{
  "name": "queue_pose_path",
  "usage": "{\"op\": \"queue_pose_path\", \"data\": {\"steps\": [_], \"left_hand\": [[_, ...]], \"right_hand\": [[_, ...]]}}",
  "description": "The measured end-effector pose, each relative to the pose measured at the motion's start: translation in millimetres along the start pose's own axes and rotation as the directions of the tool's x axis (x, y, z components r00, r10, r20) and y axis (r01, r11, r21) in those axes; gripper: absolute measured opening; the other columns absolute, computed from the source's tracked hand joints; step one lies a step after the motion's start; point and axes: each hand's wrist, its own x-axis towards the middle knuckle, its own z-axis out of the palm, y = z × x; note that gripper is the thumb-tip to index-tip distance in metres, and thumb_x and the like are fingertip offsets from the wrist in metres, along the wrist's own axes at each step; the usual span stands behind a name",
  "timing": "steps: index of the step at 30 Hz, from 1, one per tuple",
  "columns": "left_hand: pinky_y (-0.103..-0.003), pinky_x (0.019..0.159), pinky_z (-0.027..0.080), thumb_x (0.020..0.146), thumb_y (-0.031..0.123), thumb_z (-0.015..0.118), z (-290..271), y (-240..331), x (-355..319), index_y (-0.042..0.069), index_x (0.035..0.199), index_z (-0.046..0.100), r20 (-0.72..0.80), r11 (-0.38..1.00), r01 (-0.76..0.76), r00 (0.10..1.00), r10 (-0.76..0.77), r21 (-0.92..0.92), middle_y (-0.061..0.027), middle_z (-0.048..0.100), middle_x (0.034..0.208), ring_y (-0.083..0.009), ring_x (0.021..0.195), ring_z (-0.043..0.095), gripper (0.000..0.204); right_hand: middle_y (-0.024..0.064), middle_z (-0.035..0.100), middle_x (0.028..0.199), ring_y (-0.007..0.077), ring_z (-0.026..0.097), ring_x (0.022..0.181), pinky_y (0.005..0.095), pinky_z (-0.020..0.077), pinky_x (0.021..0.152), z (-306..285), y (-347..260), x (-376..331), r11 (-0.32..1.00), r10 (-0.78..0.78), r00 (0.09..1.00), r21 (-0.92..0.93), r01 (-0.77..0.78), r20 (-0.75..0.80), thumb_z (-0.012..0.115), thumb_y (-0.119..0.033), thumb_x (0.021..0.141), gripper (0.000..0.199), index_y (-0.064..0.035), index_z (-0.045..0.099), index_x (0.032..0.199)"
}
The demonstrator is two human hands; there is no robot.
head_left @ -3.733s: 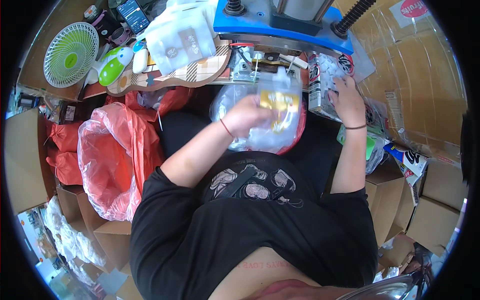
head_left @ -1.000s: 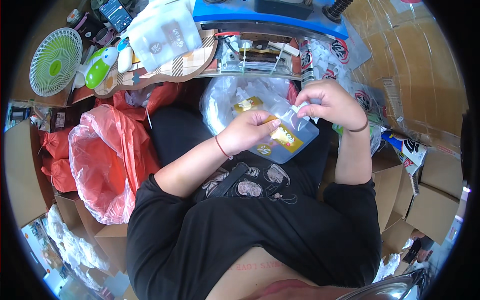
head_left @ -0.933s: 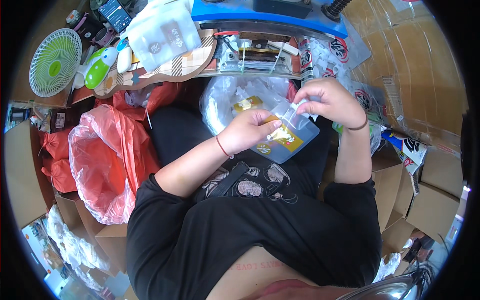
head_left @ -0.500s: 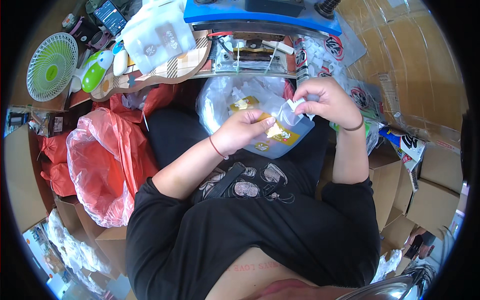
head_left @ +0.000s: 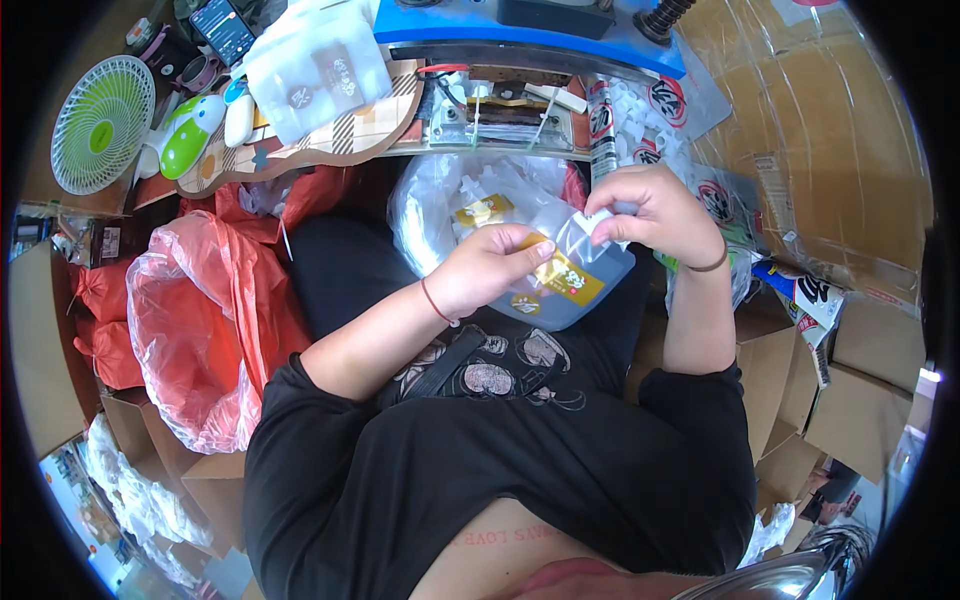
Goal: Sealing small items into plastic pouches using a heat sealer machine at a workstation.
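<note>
Pinching a clear pouch [head_left: 603,292] with the left hand [head_left: 490,265], with the thumb laid over one end of its gold label [head_left: 572,277] and with the fingers tucked underneath, mostly out of sight. Pinching a small white piece [head_left: 595,223] with the right hand [head_left: 660,215], between thumb and curled forefinger, right at the pouch's upper corner; impossible to tell, behind those fingertips, how far on.

Likely best to brace the film close to that corner, firmly enough to stop it twisting, yet gently enough not to crease it. Probably better to work the white piece straight in line with the corner than to lever it sideways, at the risk of slipping.

Holding the pouch tilted over the lap, in front of a clear plastic bag [head_left: 410,210] between the legs. Worth minding the other gold-labelled pouch [head_left: 485,210] in there, just past the left hand, to avoid snagging. Farther out, handy for the right hand, more white pieces [head_left: 630,112], heaped below the right end of the blue press [head_left: 540,38].
</note>
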Motion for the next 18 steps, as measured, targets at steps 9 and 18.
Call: {"op": "queue_pose_path", "data": {"steps": [9,18], "left_hand": [[-0.030,0.086,0.055,0.096,0.013,0.063,-29.0,0.0,1.8,-0.002,0.115,0.062,0.029,0.998,-0.039,0.999,0.040,-0.057,-0.0103,0.068,0.109,-0.0174,0.093,0.068,0.024],[-0.030,0.083,0.057,0.089,0.002,0.065,-82.0,51.8,42.7,-0.001,0.111,0.063,-0.157,0.962,-0.183,0.976,0.153,-0.204,-0.0135,0.069,0.106,-0.0182,0.092,0.069,0.023]], "right_hand": [[0.0046,0.066,0.093,0.0142,0.058,0.073,0.0256,0.0476,0.065,-8.0,67.6,-23.3,0.646,0.358,0.874,0.763,0.023,-0.330,0.071,-0.025,0.090,0.029,-0.0033,0.064,0.108],[-0.0009,0.055,0.086,0.0068,0.041,0.061,0.0162,0.0338,0.055,38.9,53.0,-33.2,0.519,0.415,0.845,0.850,0.086,-0.339,0.065,-0.034,0.095,0.039,-0.0038,0.054,0.116]]}}
